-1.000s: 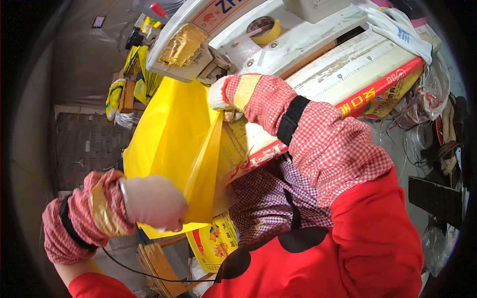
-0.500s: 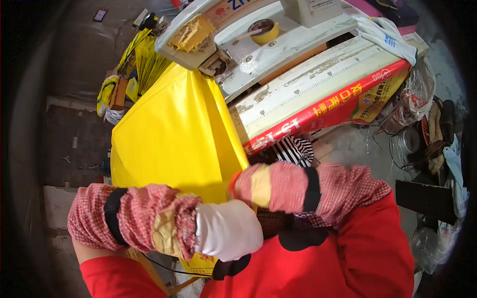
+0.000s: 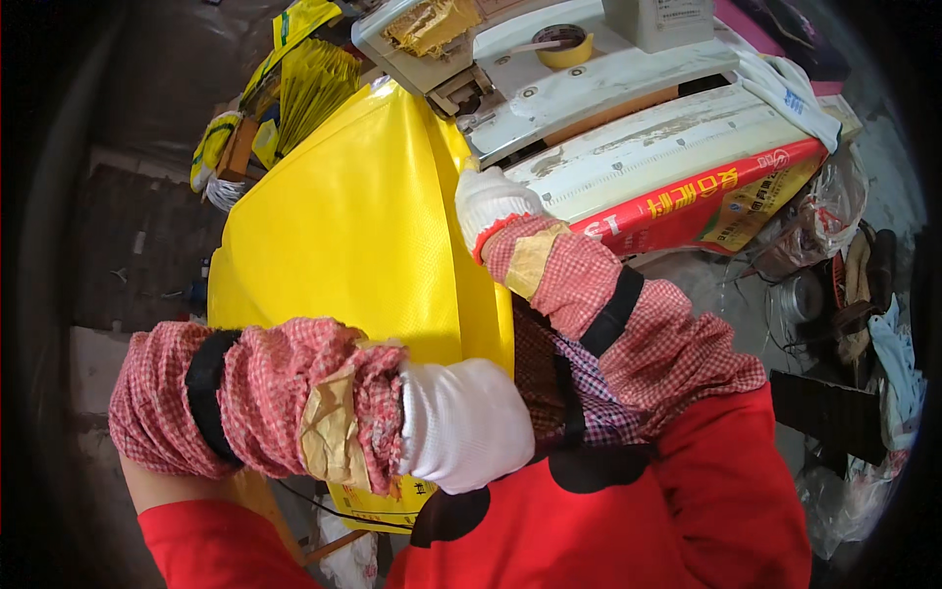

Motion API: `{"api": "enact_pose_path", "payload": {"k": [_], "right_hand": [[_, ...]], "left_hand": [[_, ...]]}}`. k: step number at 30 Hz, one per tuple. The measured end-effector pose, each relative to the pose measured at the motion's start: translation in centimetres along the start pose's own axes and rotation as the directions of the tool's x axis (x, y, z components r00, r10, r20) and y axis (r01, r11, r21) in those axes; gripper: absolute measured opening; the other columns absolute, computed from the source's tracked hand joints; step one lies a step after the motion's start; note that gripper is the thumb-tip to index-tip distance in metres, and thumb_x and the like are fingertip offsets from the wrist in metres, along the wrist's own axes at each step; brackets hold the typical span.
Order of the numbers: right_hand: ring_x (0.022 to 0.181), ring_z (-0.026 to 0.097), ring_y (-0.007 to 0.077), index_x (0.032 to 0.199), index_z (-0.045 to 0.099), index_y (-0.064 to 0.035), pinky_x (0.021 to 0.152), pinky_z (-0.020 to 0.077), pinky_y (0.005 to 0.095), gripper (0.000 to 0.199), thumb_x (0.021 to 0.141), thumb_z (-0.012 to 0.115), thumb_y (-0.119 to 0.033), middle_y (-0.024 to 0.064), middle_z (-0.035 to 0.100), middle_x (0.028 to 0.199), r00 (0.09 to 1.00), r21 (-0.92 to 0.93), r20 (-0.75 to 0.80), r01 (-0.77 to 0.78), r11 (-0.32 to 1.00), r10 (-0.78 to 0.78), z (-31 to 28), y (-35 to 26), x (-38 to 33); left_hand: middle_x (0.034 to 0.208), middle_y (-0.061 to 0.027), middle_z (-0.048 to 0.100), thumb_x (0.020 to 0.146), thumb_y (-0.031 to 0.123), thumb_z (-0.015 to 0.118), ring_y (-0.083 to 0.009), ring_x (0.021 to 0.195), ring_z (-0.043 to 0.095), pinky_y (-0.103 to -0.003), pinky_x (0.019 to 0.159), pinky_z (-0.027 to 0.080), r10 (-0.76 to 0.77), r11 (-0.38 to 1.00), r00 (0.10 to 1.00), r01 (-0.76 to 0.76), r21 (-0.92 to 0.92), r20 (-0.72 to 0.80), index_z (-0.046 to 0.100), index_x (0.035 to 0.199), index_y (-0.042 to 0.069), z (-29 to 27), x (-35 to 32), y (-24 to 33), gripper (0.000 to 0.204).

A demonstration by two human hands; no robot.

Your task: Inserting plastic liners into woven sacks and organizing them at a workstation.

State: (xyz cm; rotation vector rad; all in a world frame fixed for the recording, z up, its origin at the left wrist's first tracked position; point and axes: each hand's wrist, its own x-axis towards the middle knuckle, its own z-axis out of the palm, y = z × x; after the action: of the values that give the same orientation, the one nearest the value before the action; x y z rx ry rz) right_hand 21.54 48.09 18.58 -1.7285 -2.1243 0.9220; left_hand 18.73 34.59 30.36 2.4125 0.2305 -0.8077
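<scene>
Our white-gloved left hand (image 3: 463, 424) grips the near edge of a yellow plastic bag (image 3: 343, 226), pulling it taut. Our right hand (image 3: 489, 201), fingers closed, presses the bag's far right edge beside the sealing machine (image 3: 589, 79).

A large bag (image 3: 353, 236) lies in the middle, running from the near body to the far machine (image 3: 549, 79). The left hand (image 3: 461, 422) rests at the bag's near edge; the right hand (image 3: 486, 201) touches its right edge, farther off. A tape roll (image 3: 562, 44) sits on the machine. A printed sack (image 3: 706, 196) lies right of the bag, under a ruled bench (image 3: 667, 147) edge. A stack of folded bags (image 3: 309, 83) stands far left; a cloth (image 3: 785, 83) hangs far right.
</scene>
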Motion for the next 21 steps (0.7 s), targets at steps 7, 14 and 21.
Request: {"api": "enact_pose_path", "payload": {"k": [7, 14, 21], "right_hand": [[0.072, 0.064, 0.0289, 0.086, 0.062, -0.0056, 0.061, 0.0512, 0.0398, 0.017, 0.077, 0.052, -0.016, 0.0120, 0.063, 0.073, 0.928, -0.229, -0.185, 0.280, 0.932, -0.324, 0.4, -0.5, -0.2], [0.068, 0.064, 0.0280, 0.073, 0.064, -0.0067, 0.058, 0.0503, 0.0389, 0.014, 0.074, 0.055, -0.018, 0.0090, 0.062, 0.066, 0.900, -0.251, -0.035, 0.413, 0.875, -0.435, -0.9, -1.5, 0.8], [0.071, 0.061, 0.0301, 0.063, 0.062, -0.0081, 0.064, 0.0495, 0.0389, 0.010, 0.067, 0.065, -0.017, 0.0113, 0.063, 0.070, 0.836, -0.103, 0.138, 0.545, 0.832, -0.531, -2.4, -0.6, 1.0]], "left_hand": [[0.074, -0.0101, 0.064, 0.071, 0.032, 0.061, -0.0308, 0.072, 0.061, -0.040, 0.063, 0.049, -0.454, 0.889, 0.799, 0.436, 0.140, 0.395, 0.066, 0.079, 0.009, -6.8, 0.3, -7.5, 0.025], [0.067, -0.0029, 0.061, 0.072, 0.026, 0.061, -0.0220, 0.068, 0.060, -0.036, 0.059, 0.044, -0.840, 0.538, 0.406, 0.536, 0.651, 0.359, 0.068, 0.077, 0.013, -6.1, -6.6, -4.2, 0.016], [0.063, -0.0039, 0.060, 0.061, 0.020, 0.064, -0.0226, 0.072, 0.058, -0.033, 0.063, 0.045, -0.498, 0.867, 0.692, 0.398, 0.298, 0.523, 0.069, 0.065, 0.013, -5.2, -0.7, -0.8, 0.009]]}}
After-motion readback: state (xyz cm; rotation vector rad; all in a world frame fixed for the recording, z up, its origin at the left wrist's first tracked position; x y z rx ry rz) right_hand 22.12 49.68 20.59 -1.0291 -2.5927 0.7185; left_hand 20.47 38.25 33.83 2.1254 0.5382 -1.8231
